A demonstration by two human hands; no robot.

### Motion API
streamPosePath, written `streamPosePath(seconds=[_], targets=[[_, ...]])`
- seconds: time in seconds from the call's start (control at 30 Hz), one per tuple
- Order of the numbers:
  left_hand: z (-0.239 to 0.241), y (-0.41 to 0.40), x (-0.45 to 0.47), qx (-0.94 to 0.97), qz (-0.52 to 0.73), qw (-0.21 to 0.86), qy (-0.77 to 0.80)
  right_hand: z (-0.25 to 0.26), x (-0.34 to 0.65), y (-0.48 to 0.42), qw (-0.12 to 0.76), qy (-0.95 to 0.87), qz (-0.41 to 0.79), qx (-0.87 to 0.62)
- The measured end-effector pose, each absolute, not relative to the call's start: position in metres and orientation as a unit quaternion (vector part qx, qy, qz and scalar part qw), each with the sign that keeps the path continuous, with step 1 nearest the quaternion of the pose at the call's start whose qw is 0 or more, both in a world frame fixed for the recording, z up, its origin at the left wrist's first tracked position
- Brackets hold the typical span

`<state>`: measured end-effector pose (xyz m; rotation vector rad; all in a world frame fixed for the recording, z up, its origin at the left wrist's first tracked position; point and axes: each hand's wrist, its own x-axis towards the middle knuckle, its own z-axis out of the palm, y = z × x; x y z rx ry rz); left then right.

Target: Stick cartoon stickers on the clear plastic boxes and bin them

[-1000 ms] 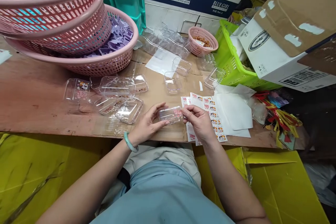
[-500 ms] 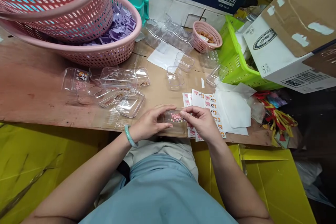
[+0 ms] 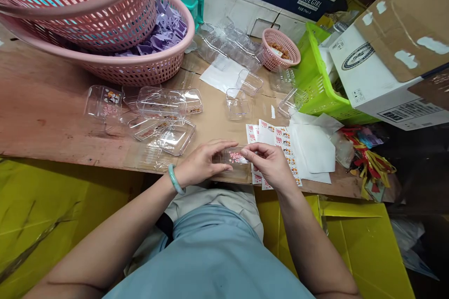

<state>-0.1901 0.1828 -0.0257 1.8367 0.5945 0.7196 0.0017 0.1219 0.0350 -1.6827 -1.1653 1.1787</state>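
Observation:
A small clear plastic box (image 3: 235, 173) lies at the table's front edge between my hands. My left hand (image 3: 199, 162), with a green bangle at the wrist, grips its left end between thumb and fingers. On the box's face is a transparent sticker (image 3: 234, 155) with pink lettering. My right hand (image 3: 271, 163) is closed in a pinch at the sticker's right end; the fingertips hide how much of it is stuck down. Beside and partly under my right hand are sticker sheets (image 3: 280, 136) printed with pink lettering and cartoon animals.
Clear plastic boxes (image 3: 177, 138), some with stickers, lie to the left. Behind them stand pink baskets (image 3: 140, 67), the lower one holding purple pieces. White backing papers (image 3: 319, 154), a green basket (image 3: 324, 96) and a white carton (image 3: 379, 79) are at right.
The camera view has shifted slightly, so the table's things sit a little further right. Both hands keep nearly the same hold on the box and sticker.

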Motion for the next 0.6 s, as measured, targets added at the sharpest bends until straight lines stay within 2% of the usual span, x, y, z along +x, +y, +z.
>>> streamPosePath(seconds=[0.6], targets=[[-0.0245,0.1845,-0.1898,0.758,0.294,0.523,0.254,0.0343,0.0016,0.1232,0.364,-0.479,0.431,-0.673]])
